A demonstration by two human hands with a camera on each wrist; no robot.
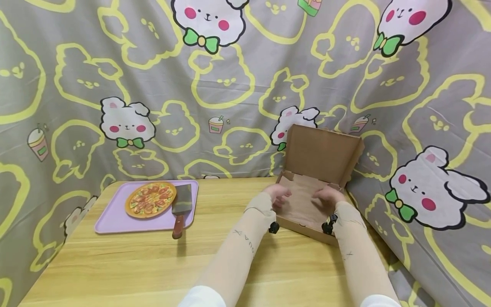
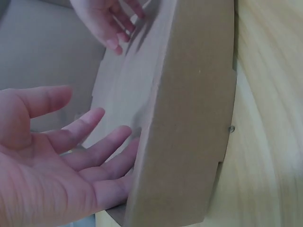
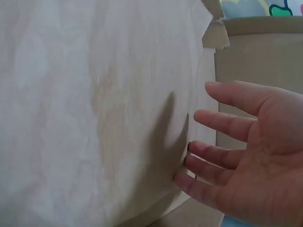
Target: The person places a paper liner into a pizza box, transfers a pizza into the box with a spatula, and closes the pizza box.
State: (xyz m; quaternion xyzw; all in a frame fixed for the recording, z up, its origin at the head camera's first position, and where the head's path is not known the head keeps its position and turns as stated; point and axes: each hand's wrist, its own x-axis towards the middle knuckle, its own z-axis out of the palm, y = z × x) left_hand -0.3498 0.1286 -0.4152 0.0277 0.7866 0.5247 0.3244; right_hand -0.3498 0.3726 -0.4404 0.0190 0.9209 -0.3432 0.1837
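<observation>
A cardboard box point(image 1: 303, 230) stands with its lid point(image 1: 322, 153) raised at the table's right back, a sheet of thin paper point(image 1: 304, 200) lining its floor. The left hand point(image 1: 278, 194) is at the box's left side, fingers spread and relaxed; in the left wrist view this hand point(image 2: 61, 161) has its fingertips by the box wall point(image 2: 184, 113). Over the right part of the box is the right hand point(image 1: 329, 195), its fingers apart and holding nothing. The right wrist view shows the right hand point(image 3: 251, 142) beside the paper point(image 3: 94, 113); whether its fingertips touch it I cannot tell.
On the table's left lies a purple tray point(image 1: 111, 219) with a pizza point(image 1: 151, 199) on it. A spatula point(image 1: 183, 202) with a brown handle rests across the tray's right part, its handle past the front rim. Patterned cloth point(image 1: 238, 85) hangs behind and at both sides.
</observation>
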